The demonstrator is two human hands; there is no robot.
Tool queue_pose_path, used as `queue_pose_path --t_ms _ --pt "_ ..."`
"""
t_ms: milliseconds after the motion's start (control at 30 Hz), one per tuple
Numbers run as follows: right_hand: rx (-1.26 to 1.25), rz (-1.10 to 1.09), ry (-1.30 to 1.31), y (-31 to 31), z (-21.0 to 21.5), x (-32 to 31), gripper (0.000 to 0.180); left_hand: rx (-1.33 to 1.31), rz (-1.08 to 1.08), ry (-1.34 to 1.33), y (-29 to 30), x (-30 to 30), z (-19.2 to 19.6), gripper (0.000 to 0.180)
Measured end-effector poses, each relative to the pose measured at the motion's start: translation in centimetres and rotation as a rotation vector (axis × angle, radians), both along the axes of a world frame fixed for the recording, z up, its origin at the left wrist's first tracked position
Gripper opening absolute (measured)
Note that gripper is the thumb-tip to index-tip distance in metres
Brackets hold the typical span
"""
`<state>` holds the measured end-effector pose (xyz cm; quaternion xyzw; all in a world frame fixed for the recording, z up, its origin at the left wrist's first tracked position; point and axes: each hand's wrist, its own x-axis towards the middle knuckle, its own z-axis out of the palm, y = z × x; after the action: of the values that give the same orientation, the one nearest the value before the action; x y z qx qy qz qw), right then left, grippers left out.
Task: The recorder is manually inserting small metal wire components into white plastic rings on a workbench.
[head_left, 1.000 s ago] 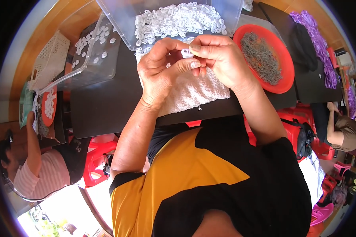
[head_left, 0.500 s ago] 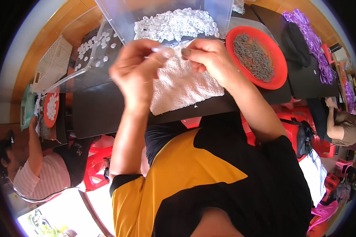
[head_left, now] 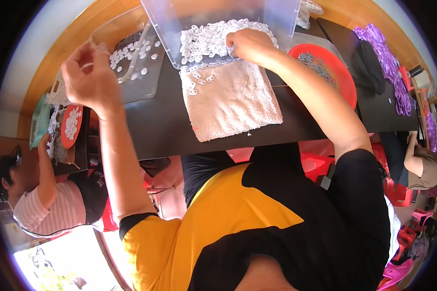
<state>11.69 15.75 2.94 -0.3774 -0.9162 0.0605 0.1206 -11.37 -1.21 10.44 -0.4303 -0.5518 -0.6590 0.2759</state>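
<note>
My right hand (head_left: 250, 44) reaches into a clear plastic box (head_left: 175, 60) at the back. Its fingers are closed among the small white plastic pieces with holes (head_left: 204, 41); whether a piece is between the fingertips is hidden. Raised at the left, my left hand (head_left: 90, 75) has curled fingers, with a small pale bit showing between thumb and fingers that I cannot make out. It is nearest to a clear tray (head_left: 143, 92) holding scattered white pieces (head_left: 126, 56). A cream towel (head_left: 235, 106) lies in front of the box, with several white pieces (head_left: 193, 85) on its far left corner.
At the right is a red plate (head_left: 342, 72) of small grey metal parts (head_left: 315, 65), partly behind my right forearm. Purple strips (head_left: 386, 58) and a black item (head_left: 369, 68) lie farther right. Another person (head_left: 48, 203) works at the left beside a red plate (head_left: 69, 140).
My hands were together above the towel, with something small and white at the left fingertips. They have parted: the left moved left, the right into the box. White pieces now show on the towel.
</note>
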Motion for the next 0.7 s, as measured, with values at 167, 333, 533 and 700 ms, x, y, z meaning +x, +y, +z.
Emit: queue_pose_path --t_ms 167,333,533,700 --pt "0.138 -0.008 0.05 2.9 -2.4 -0.3 0.006 -0.283 -0.63 -0.296 -0.8 7.6 -4.9 0.01" --pt "-0.039 0.016 0.371 1.9 -1.0 1.5 0.007 -0.71 -0.911 -0.779 1.5 9.9 -6.8 0.015" --pt "-0.157 0.07 0.221 -6.7 -1.2 3.4 0.012 -0.774 -0.892 -0.705 1.7 10.2 -7.7 0.022" --pt "-0.025 0.088 0.299 -8.6 -0.5 5.2 0.009 -0.927 -0.881 -0.549 1.6 12.5 -7.5 0.02"
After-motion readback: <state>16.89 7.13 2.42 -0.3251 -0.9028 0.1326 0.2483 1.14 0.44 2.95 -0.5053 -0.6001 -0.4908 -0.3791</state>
